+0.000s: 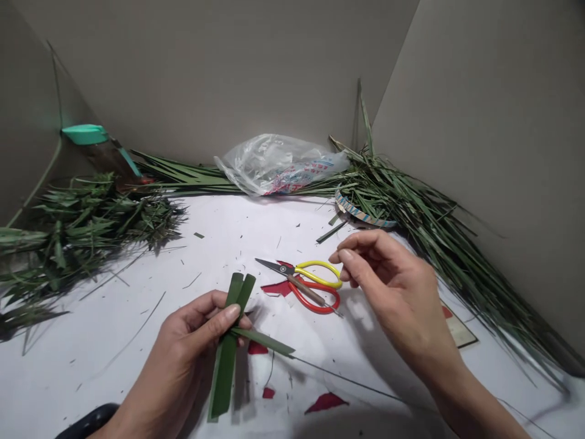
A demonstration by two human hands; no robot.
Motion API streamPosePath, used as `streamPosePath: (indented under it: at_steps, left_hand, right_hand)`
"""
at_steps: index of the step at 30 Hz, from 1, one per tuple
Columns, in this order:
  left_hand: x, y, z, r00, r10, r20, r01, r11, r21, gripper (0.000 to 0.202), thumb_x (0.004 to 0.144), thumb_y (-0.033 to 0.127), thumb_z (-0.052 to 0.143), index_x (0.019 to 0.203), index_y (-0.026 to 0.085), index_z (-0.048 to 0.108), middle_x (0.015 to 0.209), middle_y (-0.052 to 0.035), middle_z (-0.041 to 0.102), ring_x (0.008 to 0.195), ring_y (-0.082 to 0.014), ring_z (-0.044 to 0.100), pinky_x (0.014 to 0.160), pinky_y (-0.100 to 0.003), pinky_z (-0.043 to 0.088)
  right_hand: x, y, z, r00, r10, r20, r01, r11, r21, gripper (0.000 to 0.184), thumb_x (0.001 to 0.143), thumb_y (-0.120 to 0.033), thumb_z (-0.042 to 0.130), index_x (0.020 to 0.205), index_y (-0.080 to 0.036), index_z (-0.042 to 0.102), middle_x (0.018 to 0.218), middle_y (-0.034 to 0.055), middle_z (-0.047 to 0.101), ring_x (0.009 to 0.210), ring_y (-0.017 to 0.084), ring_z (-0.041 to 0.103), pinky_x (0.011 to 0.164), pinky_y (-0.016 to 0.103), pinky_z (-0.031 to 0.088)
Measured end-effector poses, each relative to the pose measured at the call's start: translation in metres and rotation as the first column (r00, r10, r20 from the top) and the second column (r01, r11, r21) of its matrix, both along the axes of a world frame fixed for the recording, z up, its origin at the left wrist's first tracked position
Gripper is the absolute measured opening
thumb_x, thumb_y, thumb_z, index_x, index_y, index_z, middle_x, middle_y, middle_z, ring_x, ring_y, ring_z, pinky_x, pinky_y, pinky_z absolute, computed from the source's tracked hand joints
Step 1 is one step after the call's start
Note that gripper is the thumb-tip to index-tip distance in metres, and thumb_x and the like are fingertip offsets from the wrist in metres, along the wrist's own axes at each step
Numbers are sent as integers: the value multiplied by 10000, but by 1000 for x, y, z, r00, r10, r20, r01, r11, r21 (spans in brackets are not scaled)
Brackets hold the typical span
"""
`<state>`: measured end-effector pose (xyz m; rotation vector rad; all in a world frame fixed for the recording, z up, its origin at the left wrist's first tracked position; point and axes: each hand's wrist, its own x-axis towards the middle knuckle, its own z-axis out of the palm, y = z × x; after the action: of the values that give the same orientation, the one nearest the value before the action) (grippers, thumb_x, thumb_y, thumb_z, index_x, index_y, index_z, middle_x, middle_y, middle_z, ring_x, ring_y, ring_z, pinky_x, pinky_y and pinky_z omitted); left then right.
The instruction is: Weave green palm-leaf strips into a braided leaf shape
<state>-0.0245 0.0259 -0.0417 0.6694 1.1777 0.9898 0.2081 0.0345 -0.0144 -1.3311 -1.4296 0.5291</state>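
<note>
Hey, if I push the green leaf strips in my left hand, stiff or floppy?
The leaf strips are probably fairly springy: their ends stick out straight from the left hand. Being thin, they're likely light. Where they cross, they might slip if that pinch loosens.

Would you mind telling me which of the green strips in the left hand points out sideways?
The strip jutting out to the right and slightly downward from the left hand; the other strips run roughly up and down the picture.
</note>
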Motion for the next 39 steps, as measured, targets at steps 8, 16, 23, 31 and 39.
streamPosePath:
  at_steps: [8, 16, 23, 31, 39]
  left_hand:
    - [0, 2, -2, 999, 10, 43, -8, 999, -44, 327, 612, 308, 909, 750, 169, 648, 649, 1, 687, 514, -96, 604, 479, -138, 490]
    - [-8, -2, 10, 999, 33, 3, -33, 999, -10, 379, 537, 338, 939, 725, 170, 655, 619, 13, 688, 443, -70, 567, 409, -117, 457]
    - [-39, 18, 16, 981, 184, -59, -176, 977, 121, 373, 471, 256, 932, 687, 159, 644, 594, 4, 681, 478, -91, 589, 460, -138, 518]
    - [-42, 20, 49, 935, 339, -101, -320, 933, 167, 177, 648, -13, 687, 669, 141, 602, 650, 24, 593, 558, -71, 580, 522, -107, 551]
    - [-62, 30, 66, 875, 483, -44, -453, 847, 278, 156, 833, 13, 592, 729, 129, 602, 815, 14, 569, 680, -52, 570, 615, -58, 548]
  right_hand:
    - [9, 18, -12, 971, -146, 190, 126, 986, 114, 45, 893, -202, 570, 876, -211, 610, 807, -5, 692, 673, 157, 629, 662, 294, 479]
    - [19, 29, -23, 915, -200, 350, 167, 978, 123, 81, 881, -189, 550, 854, -193, 626, 758, 22, 690, 623, 183, 594, 612, 306, 419]
    - [10, 28, -32, 903, -74, 423, 33, 994, 103, 96, 895, -161, 540, 876, -175, 633, 805, 46, 688, 712, 198, 623, 675, 316, 439]
    - [-23, 8, -38, 827, 249, 505, -291, 957, 5, 163, 973, -137, 488, 974, -182, 644, 909, 55, 687, 853, 193, 635, 774, 324, 482]
    - [-20, 11, -41, 804, 268, 532, -311, 950, -9, 163, 972, -107, 485, 996, -177, 631, 921, 63, 686, 860, 202, 631, 774, 341, 491]
